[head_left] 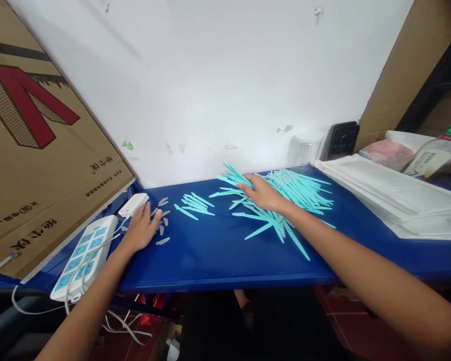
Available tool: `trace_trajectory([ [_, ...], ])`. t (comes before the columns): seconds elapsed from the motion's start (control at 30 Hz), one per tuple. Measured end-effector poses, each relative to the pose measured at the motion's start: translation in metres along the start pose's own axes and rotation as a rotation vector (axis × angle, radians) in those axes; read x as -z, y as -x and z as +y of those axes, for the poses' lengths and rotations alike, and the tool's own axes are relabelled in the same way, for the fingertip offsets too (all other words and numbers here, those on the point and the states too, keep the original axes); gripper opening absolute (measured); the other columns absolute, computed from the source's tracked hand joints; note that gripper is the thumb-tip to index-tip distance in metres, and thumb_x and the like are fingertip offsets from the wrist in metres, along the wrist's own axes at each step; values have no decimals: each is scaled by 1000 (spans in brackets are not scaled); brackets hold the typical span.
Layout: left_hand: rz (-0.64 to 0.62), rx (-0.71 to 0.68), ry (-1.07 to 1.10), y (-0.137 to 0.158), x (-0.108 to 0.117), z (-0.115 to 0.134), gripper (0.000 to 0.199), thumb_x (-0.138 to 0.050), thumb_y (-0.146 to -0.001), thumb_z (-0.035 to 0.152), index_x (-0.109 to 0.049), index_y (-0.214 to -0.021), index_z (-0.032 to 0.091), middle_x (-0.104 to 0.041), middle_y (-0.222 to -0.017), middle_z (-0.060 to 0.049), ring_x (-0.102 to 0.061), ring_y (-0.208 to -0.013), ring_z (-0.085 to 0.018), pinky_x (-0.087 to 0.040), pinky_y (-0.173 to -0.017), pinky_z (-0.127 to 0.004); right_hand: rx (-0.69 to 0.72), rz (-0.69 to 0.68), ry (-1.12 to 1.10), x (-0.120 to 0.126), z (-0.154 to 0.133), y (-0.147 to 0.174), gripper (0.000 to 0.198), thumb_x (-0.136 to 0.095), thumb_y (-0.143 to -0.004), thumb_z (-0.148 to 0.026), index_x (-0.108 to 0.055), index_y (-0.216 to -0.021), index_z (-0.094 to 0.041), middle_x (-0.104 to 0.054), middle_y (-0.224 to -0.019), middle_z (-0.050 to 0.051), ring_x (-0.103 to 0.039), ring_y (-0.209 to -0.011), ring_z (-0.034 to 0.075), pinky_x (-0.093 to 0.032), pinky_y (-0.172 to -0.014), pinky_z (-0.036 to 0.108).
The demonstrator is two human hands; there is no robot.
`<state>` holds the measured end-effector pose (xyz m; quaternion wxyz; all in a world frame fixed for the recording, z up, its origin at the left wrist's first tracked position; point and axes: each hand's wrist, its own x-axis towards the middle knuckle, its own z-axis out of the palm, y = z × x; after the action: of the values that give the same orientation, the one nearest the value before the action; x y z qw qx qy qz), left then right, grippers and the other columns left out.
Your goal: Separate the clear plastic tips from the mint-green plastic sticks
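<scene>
My right hand point(262, 193) is closed round a bunch of slim teal plastic sticks point(233, 174), shaped like eyebrow razors, whose ends stick out to the left. Beneath and behind it spreads a large loose pile of the same sticks point(304, 193). A smaller group of teal sticks point(195, 204) lies between my two hands. Over at the left, my left hand point(142, 230) rests low on the blue table point(195, 255), fingers apart. Several small clear plastic pieces, like blade covers point(163, 241), lie around its fingers; any under the palm are hidden.
A white power strip point(84, 255) with cables and a white adapter point(133, 203) sit at the left, beside a large cardboard box point(60, 150). White envelopes point(394, 200) are stacked at the right. A clear cup point(306, 150), a dark clock-like device point(343, 140) and a bottle point(436, 155) stand behind.
</scene>
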<state>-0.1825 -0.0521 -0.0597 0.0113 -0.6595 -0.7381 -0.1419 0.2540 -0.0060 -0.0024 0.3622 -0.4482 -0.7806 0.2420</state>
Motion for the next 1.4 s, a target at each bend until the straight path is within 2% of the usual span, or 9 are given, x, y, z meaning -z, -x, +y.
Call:
trace_trajectory([
  [0.2, 62, 81, -71, 12, 0, -23, 101, -22, -96, 76, -20, -164, 1, -15, -170, -27, -10, -158, -42, -14, -126, -59, 31, 6, 4, -2, 1, 0, 34, -46, -103, -47, -63, -103, -17, -68, -103, 11, -59, -91, 25, -42, -79, 33],
  [0.37, 6, 119, -13, 17, 0, -18, 98, -21, -96, 75, -17, -166, 7, -7, -172, -23, -7, -159, -39, -13, -126, -59, 21, 17, 34, -3, 5, -1, 35, -45, -103, -48, -60, -95, -18, -67, -94, 9, -58, -85, 24, -42, -76, 33],
  [0.57, -34, 129, 25, 21, -1, -12, 96, -16, -98, 74, -17, -165, 6, -9, -171, -24, -5, -159, -35, -6, -126, -61, 29, 32, 34, -2, 6, -2, 35, -45, -103, -49, -60, -97, -18, -67, -97, 10, -59, -88, 25, -42, -78, 33],
  [0.7, -43, 75, 151, 21, -2, 0, 95, -20, -98, 73, -19, -165, 6, -14, -171, -22, -7, -160, -33, -7, -128, -56, 24, 7, 4, -2, 5, -1, 35, -45, -103, -49, -61, -102, -18, -68, -102, 11, -59, -92, 25, -43, -77, 33],
  [0.9, 21, -72, 355, 25, 10, 22, 80, -32, -100, 68, -29, -163, 19, -26, -170, -14, -19, -158, -30, -17, -128, -52, 5, 18, 18, -2, 6, -2, 33, -45, -103, -50, -57, -95, -20, -64, -89, 7, -56, -81, 23, -40, -72, 32],
  [1.0, 5, -167, 267, 34, 18, 21, 83, -45, -95, 70, -30, -163, 23, -21, -172, -13, -11, -159, -34, -16, -127, -57, 16, 27, 36, -1, 7, -1, 33, -45, -103, -49, -54, -91, -20, -63, -86, 6, -55, -79, 22, -39, -71, 31],
  [1.1, -81, -248, 84, 47, 19, 12, 107, -61, -84, 73, -13, -167, 26, -4, -174, -14, -1, -158, -41, -14, -124, -65, 32, 33, 42, -2, 8, -2, 33, -44, -104, -49, -55, -92, -20, -64, -88, 6, -55, -80, 22, -40, -73, 31],
  [1.2, -98, -252, -34, 54, 14, 6, 122, -67, -78, 75, 2, -168, 28, 6, -174, -14, 4, -157, -44, -11, -123, -67, 30, 33, 28, -4, 8, -2, 33, -45, -104, -48, -59, -98, -19, -66, -94, 8, -57, -84, 23, -41, -74, 31],
  [1.4, -102, -174, -43, 18, 2, 4, 119, -61, -82, 77, 3, -167, 24, 4, -173, -18, 0, -157, -43, -15, -123, -64, 41, 47, 49, -6, 10, -4, 33, -46, -104, -47, -61, -103, -18, -69, -106, 11, -60, -94, 25, -43, -81, 32],
])
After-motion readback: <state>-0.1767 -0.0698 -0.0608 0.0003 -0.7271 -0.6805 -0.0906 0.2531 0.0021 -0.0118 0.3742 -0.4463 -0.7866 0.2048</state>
